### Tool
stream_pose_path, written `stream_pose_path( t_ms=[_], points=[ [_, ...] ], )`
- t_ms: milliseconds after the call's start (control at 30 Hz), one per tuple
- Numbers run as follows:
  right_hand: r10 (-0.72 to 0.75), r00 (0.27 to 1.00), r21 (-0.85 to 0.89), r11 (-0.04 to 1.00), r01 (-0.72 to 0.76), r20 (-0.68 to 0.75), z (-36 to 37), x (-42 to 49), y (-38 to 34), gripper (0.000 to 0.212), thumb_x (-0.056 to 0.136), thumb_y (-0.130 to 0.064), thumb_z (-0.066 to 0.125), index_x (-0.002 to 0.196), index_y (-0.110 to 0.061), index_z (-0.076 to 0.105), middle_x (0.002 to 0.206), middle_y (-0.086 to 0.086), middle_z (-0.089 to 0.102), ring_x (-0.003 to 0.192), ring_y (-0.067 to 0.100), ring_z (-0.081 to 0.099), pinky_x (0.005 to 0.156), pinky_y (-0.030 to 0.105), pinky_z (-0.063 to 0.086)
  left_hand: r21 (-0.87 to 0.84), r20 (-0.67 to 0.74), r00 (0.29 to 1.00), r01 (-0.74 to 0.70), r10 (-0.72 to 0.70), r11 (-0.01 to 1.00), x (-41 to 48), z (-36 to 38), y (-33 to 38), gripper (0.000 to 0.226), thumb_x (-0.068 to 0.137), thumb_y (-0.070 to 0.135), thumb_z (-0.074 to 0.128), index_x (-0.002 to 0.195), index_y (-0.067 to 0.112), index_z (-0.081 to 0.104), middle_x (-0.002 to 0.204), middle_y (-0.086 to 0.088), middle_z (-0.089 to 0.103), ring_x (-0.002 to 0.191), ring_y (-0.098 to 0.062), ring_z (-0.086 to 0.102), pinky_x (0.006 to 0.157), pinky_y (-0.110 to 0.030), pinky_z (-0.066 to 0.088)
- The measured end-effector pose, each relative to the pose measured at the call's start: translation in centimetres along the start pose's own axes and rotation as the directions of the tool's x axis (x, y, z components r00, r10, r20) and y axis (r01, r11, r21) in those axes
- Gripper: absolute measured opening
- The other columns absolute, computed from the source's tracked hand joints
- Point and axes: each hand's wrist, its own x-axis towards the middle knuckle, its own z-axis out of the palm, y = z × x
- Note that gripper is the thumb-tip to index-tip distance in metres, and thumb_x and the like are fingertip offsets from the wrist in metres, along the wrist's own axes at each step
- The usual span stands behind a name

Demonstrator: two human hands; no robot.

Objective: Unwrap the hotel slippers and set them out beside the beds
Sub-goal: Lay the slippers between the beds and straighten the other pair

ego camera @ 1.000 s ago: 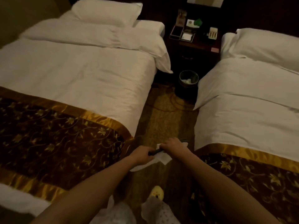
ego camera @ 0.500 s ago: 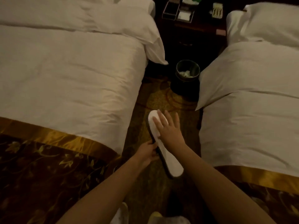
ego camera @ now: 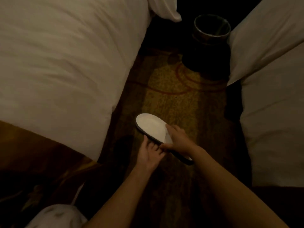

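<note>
A flat white hotel slipper [ego camera: 152,127] with a dark sole edge is held low over the patterned carpet [ego camera: 172,96] in the aisle between the two beds. My right hand [ego camera: 178,139] lies on the slipper's middle, fingers spread over the white upper and thumb under its edge. My left hand [ego camera: 152,153] grips the near left edge of the sole from below. The slipper's heel end pokes out past my right wrist. No wrapper is visible. Whether a second slipper lies under this one is hidden.
The left bed [ego camera: 65,63] with white duvet and brown-gold runner borders the aisle; the right bed [ego camera: 271,104] borders the other side. A dark waste bin [ego camera: 212,30] stands at the aisle's far end. My patterned trouser knee [ego camera: 56,216] shows at the bottom left.
The view has dropped closer to the floor. The slipper went from bunched between both hands to flat and lower over the carpet; my right hand slid back to its middle.
</note>
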Motion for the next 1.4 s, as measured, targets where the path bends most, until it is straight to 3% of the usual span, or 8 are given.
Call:
stream_pose_path(
  t_ms=[233,367,467,600,733,867,1033,1400],
  points=[
    [-0.05,0.998,0.107,0.993,0.052,-0.026,5.0,3.8,3.3,0.096,0.071,-0.048,0.073,0.147,-0.028,0.018,0.156,0.002,0.017,0.14,0.029,0.016,0.114,0.044,0.019,0.023,-0.033,0.999,-0.039,0.04,0.999,5.1,-4.0,-0.9,0.057,0.092,0.049,0.044,0.138,0.016,0.038,0.11,-0.012,0.059,0.113,-0.031,0.053,0.084,-0.044,0.047],
    [-0.039,0.999,0.146,0.988,0.038,0.002,6.7,4.6,4.7,0.095,0.07,-0.046,0.075,0.146,-0.03,0.02,0.156,0.002,0.016,0.142,0.028,0.014,0.116,0.044,0.018,0.06,-0.064,0.997,-0.033,0.037,0.998,6.0,-6.0,-1.3,0.053,0.094,0.044,0.042,0.137,0.013,0.042,0.136,-0.012,0.052,0.128,-0.032,0.046,0.095,-0.044,0.04],
    [-0.039,0.999,0.171,0.985,0.037,0.008,7.7,5.2,5.5,0.095,0.069,-0.047,0.075,0.146,-0.033,0.02,0.157,0.001,0.014,0.143,0.028,0.011,0.115,0.046,0.017,0.055,-0.093,0.995,-0.032,0.037,0.998,6.4,-7.6,-1.2,0.047,0.095,0.041,0.042,0.133,0.014,0.045,0.144,-0.012,0.045,0.129,-0.031,0.044,0.096,-0.046,0.039],
    [0.032,0.991,0.206,0.979,-0.005,-0.128,7.6,6.3,7.8,0.095,0.067,-0.047,0.076,0.145,-0.029,0.025,0.155,0.002,0.021,0.14,0.029,0.02,0.114,0.045,0.023,0.02,-0.124,0.99,-0.058,0.06,0.998,6.6,-9.6,-0.4,0.054,0.096,0.039,0.041,0.142,0.013,0.033,0.15,-0.012,0.035,0.139,-0.032,0.031,0.11,-0.05,0.027],
    [0.099,0.973,0.136,0.988,-0.071,-0.211,7.8,7.1,11.1,0.094,0.07,-0.045,0.075,0.146,-0.027,0.022,0.154,0.004,0.023,0.139,0.03,0.023,0.113,0.046,0.024,-0.03,-0.093,0.993,-0.071,0.068,0.997,6.0,-11.4,0.2,0.058,0.093,0.037,0.049,0.144,0.018,0.029,0.141,-0.015,0.045,0.129,-0.034,0.042,0.1,-0.051,0.036],
    [0.097,0.973,0.036,0.995,-0.091,-0.21,9.0,8.4,12.7,0.096,0.071,-0.044,0.074,0.147,-0.026,0.018,0.156,0.006,0.019,0.14,0.03,0.023,0.114,0.045,0.021,0.002,-0.055,0.995,-0.086,0.086,0.996,5.0,-12.5,0.2,0.045,0.092,0.037,0.049,0.131,0.015,0.046,0.119,-0.014,0.059,0.108,-0.033,0.056,0.086,-0.05,0.044],
    [0.061,0.981,-0.061,0.995,-0.073,-0.182,9.7,10.6,13.3,0.097,0.073,-0.043,0.072,0.148,-0.026,0.013,0.158,0.006,0.013,0.143,0.028,0.016,0.115,0.049,0.012,0.04,-0.071,0.995,-0.069,0.072,0.997,4.1,-13.8,-0.4,0.034,0.089,0.038,0.051,0.114,0.015,0.058,0.118,-0.015,0.061,0.107,-0.033,0.058,0.081,-0.05,0.048],
    [-0.055,0.998,-0.189,0.981,0.05,-0.018,10.6,14.8,12.7,0.096,0.078,-0.042,0.068,0.148,-0.029,0.005,0.16,0.004,-0.001,0.146,0.026,0.001,0.116,0.055,0.003,0.045,-0.129,0.99,-0.045,0.05,0.998,2.6,-14.9,-1.5,0.034,0.091,0.037,0.049,0.114,0.013,0.058,0.116,-0.017,0.063,0.107,-0.033,0.059,0.081,-0.049,0.048]
  ],
)
